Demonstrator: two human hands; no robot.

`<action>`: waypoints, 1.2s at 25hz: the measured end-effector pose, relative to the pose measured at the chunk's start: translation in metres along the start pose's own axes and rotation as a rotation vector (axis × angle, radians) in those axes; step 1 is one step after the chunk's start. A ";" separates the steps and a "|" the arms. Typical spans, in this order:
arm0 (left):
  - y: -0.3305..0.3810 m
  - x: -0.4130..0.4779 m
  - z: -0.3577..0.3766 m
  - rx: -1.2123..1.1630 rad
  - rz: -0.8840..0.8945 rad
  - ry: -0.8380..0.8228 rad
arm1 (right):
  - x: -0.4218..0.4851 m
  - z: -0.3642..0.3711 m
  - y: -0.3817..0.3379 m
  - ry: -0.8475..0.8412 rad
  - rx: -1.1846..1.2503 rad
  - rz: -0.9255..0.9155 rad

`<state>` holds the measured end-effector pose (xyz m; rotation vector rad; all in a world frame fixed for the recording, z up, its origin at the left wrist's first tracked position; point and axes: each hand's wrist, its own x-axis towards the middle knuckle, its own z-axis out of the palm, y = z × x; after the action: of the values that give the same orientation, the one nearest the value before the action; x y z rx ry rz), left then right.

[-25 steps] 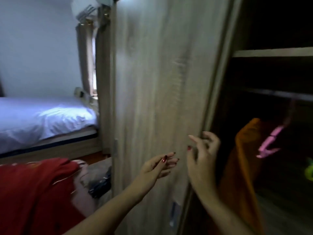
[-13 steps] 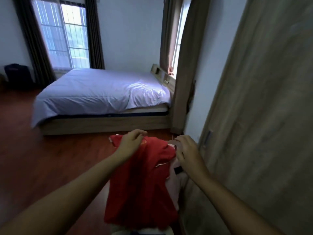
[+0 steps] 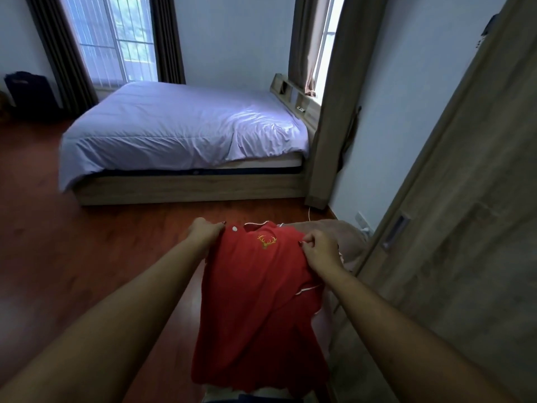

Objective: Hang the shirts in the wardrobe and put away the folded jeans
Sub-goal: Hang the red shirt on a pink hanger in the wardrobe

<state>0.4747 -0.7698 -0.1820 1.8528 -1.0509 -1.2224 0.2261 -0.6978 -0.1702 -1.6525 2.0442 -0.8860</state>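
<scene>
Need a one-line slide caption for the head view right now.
Both hands, left hand and right hand, grip a red shirt beside the wardrobe door.

A low wooden-framed bed (image 3: 186,187) with a pale lilac duvet (image 3: 186,126) stands on the reddish-brown wooden floor (image 3: 58,257), its headboard against the right-hand wall. Dark curtains (image 3: 61,53) flank a tall window (image 3: 116,39) beyond the bed. A dark bag (image 3: 29,91) sits in the far left corner. A white wall socket (image 3: 361,219) shows low on the right wall.
</scene>
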 end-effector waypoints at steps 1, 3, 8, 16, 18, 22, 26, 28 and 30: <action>0.000 0.003 -0.002 -0.078 -0.027 0.000 | -0.002 -0.003 -0.002 0.034 0.034 -0.025; 0.000 0.007 -0.005 -0.255 -0.114 0.018 | -0.008 -0.013 -0.010 0.105 0.121 -0.113; 0.010 0.002 -0.006 -0.375 -0.223 -0.108 | -0.037 -0.027 -0.003 0.048 0.210 -0.413; 0.091 -0.096 0.002 -0.528 0.238 -0.665 | -0.068 -0.037 0.027 -0.089 0.095 -0.286; 0.102 -0.136 0.005 -0.528 0.357 -0.830 | -0.068 -0.057 0.012 -0.103 0.481 0.108; 0.116 -0.208 0.020 -0.384 0.524 -1.083 | -0.090 -0.119 0.002 -0.305 1.309 0.578; 0.122 -0.289 0.045 -0.201 0.612 -1.189 | -0.153 -0.181 0.011 -0.481 1.220 0.525; 0.120 -0.334 0.059 -0.163 0.671 -1.245 | -0.193 -0.206 0.017 -0.472 1.137 0.483; 0.116 -0.379 0.074 -0.121 0.729 -1.291 | -0.230 -0.228 0.032 -0.404 1.026 0.461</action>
<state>0.2858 -0.4925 0.0420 0.2655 -1.9620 -1.8767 0.1150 -0.4176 -0.0480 -0.6805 1.2306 -1.0454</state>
